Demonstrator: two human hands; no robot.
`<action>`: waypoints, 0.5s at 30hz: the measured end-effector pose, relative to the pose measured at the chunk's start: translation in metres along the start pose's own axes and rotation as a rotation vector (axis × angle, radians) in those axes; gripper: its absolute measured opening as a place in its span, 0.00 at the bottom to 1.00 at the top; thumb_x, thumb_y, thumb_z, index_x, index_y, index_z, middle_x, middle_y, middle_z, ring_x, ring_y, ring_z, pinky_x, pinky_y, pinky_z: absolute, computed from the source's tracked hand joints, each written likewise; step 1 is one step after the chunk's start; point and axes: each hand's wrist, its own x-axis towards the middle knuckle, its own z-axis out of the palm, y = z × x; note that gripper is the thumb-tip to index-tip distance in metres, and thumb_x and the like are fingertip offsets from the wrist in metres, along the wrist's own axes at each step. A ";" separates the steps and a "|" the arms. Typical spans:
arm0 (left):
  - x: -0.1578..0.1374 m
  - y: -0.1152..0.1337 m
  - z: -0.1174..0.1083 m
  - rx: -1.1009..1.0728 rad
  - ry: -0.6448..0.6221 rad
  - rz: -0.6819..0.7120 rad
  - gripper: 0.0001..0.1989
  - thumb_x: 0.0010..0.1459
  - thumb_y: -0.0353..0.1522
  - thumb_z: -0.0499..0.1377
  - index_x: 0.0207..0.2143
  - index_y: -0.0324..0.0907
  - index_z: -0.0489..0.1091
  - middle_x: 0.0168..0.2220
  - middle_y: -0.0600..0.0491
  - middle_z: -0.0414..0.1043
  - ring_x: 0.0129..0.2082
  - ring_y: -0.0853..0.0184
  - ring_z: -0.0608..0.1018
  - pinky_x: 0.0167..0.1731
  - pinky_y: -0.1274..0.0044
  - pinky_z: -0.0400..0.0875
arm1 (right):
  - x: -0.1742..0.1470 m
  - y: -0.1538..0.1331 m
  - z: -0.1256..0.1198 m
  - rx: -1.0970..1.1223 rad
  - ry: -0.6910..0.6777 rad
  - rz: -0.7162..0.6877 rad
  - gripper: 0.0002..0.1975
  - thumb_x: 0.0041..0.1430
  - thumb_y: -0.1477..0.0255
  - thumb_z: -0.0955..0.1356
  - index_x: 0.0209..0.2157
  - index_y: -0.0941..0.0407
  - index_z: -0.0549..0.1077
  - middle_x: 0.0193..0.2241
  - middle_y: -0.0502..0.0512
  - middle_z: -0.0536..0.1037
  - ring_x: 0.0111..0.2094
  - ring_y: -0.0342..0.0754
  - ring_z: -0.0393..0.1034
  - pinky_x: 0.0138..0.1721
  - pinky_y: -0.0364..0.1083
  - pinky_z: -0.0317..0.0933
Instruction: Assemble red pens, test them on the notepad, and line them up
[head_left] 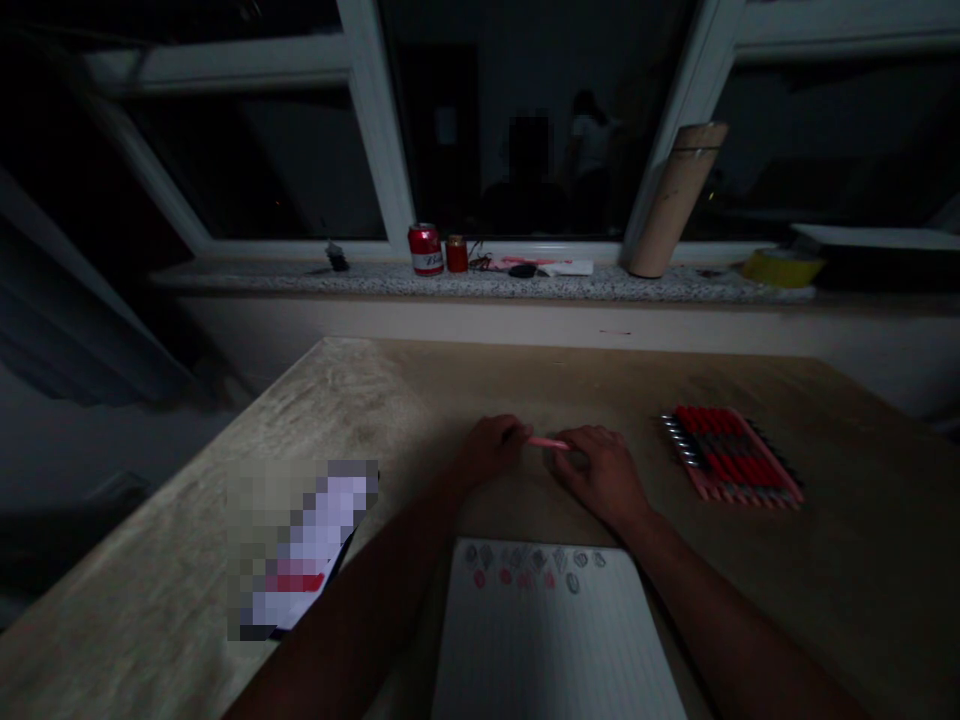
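A slim pink pen [549, 443] lies level between my two hands, just above the tabletop beyond the notebook. My left hand [491, 450] is closed, its fingertips at the pen's left end. At the other end, the thumb and fingers of my right hand [601, 470] pinch it. Nearest to my forearms is a lined notebook page [555, 650] with two rows of small dark and red scribbled marks near its top. To the right of my right hand, several red and black pens [731, 455] lie side by side in a pink holder.
A phone with a lit, blurred screen [315, 550] lies left of my left forearm on the table [375, 400]. Along the stone windowsill [360, 283] stand a red can [426, 250], a small red jar [456, 254], a leaning tan flask [679, 200] and yellow tape [782, 268].
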 end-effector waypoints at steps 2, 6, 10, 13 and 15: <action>-0.001 0.001 -0.002 -0.059 -0.020 -0.019 0.17 0.58 0.43 0.51 0.29 0.38 0.67 0.22 0.57 0.64 0.23 0.74 0.66 0.24 0.81 0.55 | 0.000 0.000 0.000 0.002 0.004 0.001 0.10 0.57 0.67 0.64 0.36 0.54 0.75 0.33 0.55 0.77 0.37 0.51 0.68 0.41 0.49 0.54; -0.002 0.001 -0.002 -0.051 -0.048 -0.025 0.15 0.57 0.42 0.52 0.30 0.38 0.67 0.21 0.58 0.64 0.22 0.75 0.65 0.23 0.81 0.54 | 0.000 0.001 0.001 0.005 0.000 0.001 0.10 0.56 0.68 0.64 0.37 0.54 0.75 0.33 0.55 0.77 0.38 0.51 0.68 0.40 0.49 0.54; 0.000 0.001 0.000 0.056 -0.003 -0.008 0.19 0.60 0.41 0.47 0.23 0.38 0.65 0.21 0.57 0.61 0.23 0.74 0.64 0.26 0.79 0.55 | 0.000 0.001 0.001 0.009 0.016 -0.005 0.10 0.56 0.67 0.64 0.36 0.55 0.75 0.33 0.56 0.77 0.37 0.51 0.68 0.40 0.49 0.55; 0.001 0.001 0.001 0.079 0.003 0.011 0.21 0.61 0.41 0.46 0.22 0.38 0.64 0.21 0.56 0.61 0.24 0.73 0.64 0.27 0.79 0.55 | 0.000 0.001 0.001 0.000 0.018 -0.005 0.10 0.56 0.67 0.64 0.35 0.55 0.74 0.33 0.56 0.77 0.37 0.51 0.69 0.40 0.49 0.55; 0.001 0.000 0.000 0.072 -0.004 0.017 0.21 0.61 0.41 0.46 0.22 0.38 0.64 0.21 0.57 0.60 0.24 0.73 0.64 0.27 0.79 0.55 | 0.000 0.001 0.001 -0.006 0.012 -0.004 0.10 0.56 0.67 0.64 0.35 0.55 0.74 0.33 0.56 0.77 0.37 0.51 0.69 0.41 0.49 0.55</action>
